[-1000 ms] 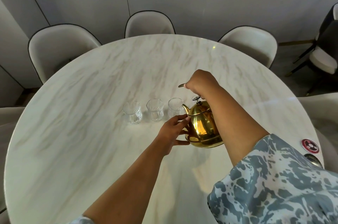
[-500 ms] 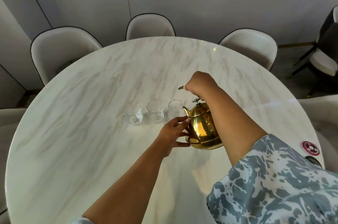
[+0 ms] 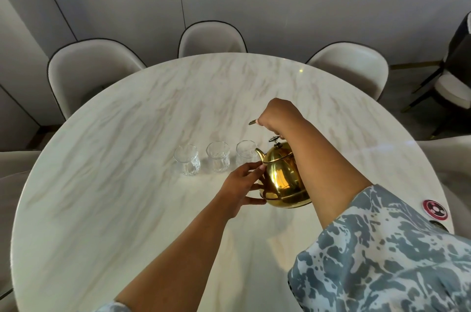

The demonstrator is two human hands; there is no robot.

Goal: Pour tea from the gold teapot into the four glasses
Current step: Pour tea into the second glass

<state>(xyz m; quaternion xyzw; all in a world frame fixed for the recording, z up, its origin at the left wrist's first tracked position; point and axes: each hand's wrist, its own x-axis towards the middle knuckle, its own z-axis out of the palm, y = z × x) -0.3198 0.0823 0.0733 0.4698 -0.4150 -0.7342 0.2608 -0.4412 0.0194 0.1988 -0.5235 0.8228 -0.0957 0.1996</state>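
Observation:
The gold teapot (image 3: 281,179) hangs just above the round marble table (image 3: 127,184), tilted to the left. My right hand (image 3: 276,116) is closed on its top handle. My left hand (image 3: 243,181) rests with spread fingers against the pot's left side and base. The spout sits at the rim of the right-hand glass (image 3: 244,152). Two more clear glasses stand in a row to its left, the middle glass (image 3: 218,156) and the left glass (image 3: 186,162). All three look empty. A fourth glass is not visible; the pot and my hands may hide it.
Pale upholstered chairs ring the table: one at far left (image 3: 86,69), one at the back (image 3: 211,38), one at far right (image 3: 351,66). A round red-and-black coaster (image 3: 435,208) lies near the table's right edge, with a dark object just below it.
The teapot and both hands have stayed almost in place; the pot has tipped slightly further towards the right-hand glass. The camera has shifted a little.

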